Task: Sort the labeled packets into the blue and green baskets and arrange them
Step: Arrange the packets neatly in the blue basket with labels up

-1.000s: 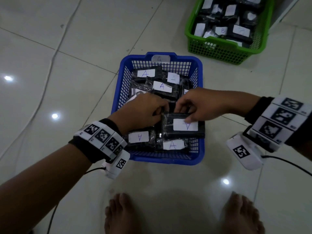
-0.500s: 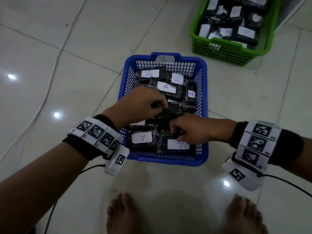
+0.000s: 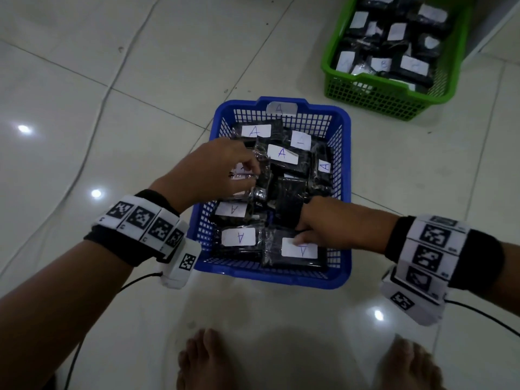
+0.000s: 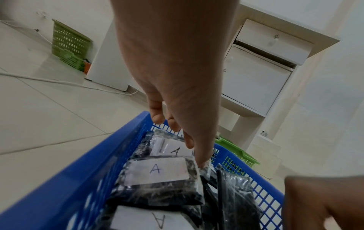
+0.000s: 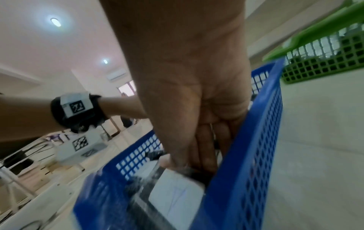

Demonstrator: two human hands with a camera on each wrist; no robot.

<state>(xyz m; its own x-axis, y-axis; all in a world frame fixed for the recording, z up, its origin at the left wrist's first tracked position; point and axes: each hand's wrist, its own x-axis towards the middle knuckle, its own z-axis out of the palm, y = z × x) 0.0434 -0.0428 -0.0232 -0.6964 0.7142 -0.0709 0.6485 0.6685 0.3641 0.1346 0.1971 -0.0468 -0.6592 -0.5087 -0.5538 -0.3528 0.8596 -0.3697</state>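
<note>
on the pale tiled floor point(image 3: 84, 80) sits a blue plastic mesh basket point(image 3: 344, 175) with a white tag marked "a" on its far rim. it is packed with black packets in clear wrap, each with a white paper label reading "a"; some labels face the far side, some the near side. the left hand point(image 3: 208, 170) is over the basket's left middle, its grip narrowed, fingers and thumb pinching the crinkled clear wrap of a black packet point(image 3: 260, 175) there. the right hand point(image 3: 318, 223) reaches in from the right, fingers laid fairly straight, pressing on the near-right labelled packet point(image 3: 295, 251) that lies flat against the near wall. beside it lies another labelled packet point(image 3: 239, 239). further off to the right stands a green plastic mesh basket point(image 3: 374, 99), also holding black packets with white labels; one reads "b", the rest are too blurred to read.
</note>
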